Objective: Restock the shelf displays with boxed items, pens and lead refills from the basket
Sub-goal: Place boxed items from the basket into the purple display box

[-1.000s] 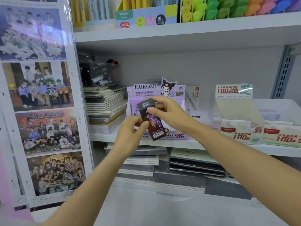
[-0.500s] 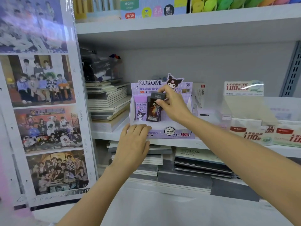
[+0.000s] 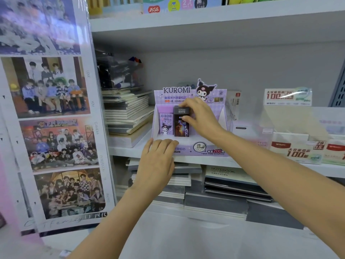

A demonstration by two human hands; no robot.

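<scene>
A purple KUROMI display box [image 3: 214,149] of lead refills stands on the middle shelf. Inside it a dark lead refill case [image 3: 180,128] stands upright beside a purple Kuromi case [image 3: 165,124] on its left. My right hand [image 3: 200,116] pinches the dark case at its top and right side. My left hand [image 3: 158,161] lies flat, fingers together, against the front left lip of the display box and holds nothing.
Stacked notebooks [image 3: 127,114] fill the shelf to the left, with more notebooks [image 3: 229,184] on the shelf below. White and green lead displays [image 3: 298,146] stand to the right. A photo poster panel [image 3: 52,128] walls off the left side. The basket is out of view.
My right hand carried the dark case from in front of the display into the box beside the purple case. My left hand let go of it and dropped to the box's front edge.
</scene>
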